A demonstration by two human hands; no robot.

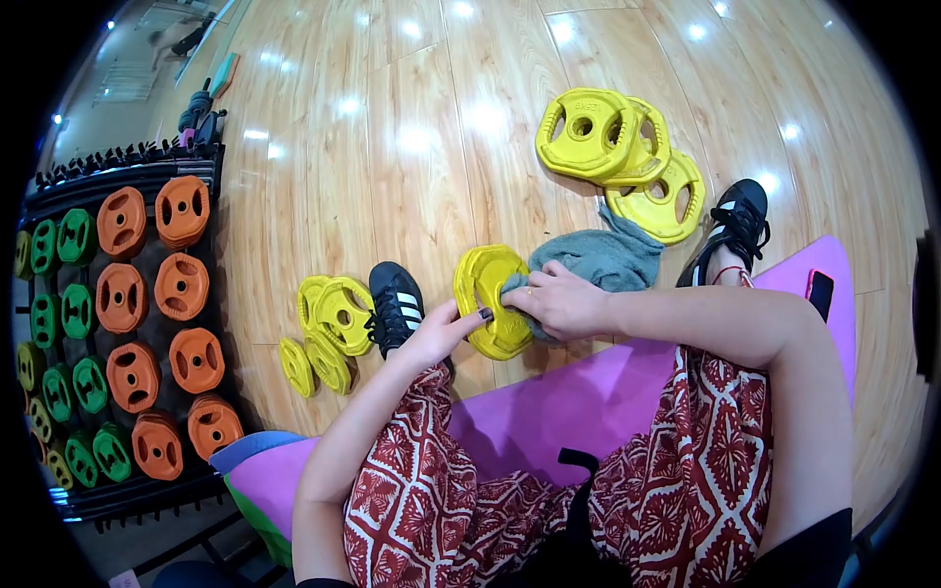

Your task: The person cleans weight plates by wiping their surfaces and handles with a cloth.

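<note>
Between my feet, a yellow weight plate [493,323] is held up off the lap, tilted toward me. My left hand [437,331] grips its left side, the thumb with a dark nail over the face. A grey-green cloth [600,257] trails to the right of the plate, and my right hand [557,302] has its fingers closed on a bunched part of it, pressed against the plate's face. Several yellow plates [338,318] lie on the floor beside my left shoe. More yellow plates [588,132] overlap on the floor ahead, near my right shoe.
A rack at the left holds orange plates [122,297] and green plates [76,312]. Black striped shoes [395,302] are on my feet. Under me lies a purple mat [549,407], with a phone [819,292] at its right end.
</note>
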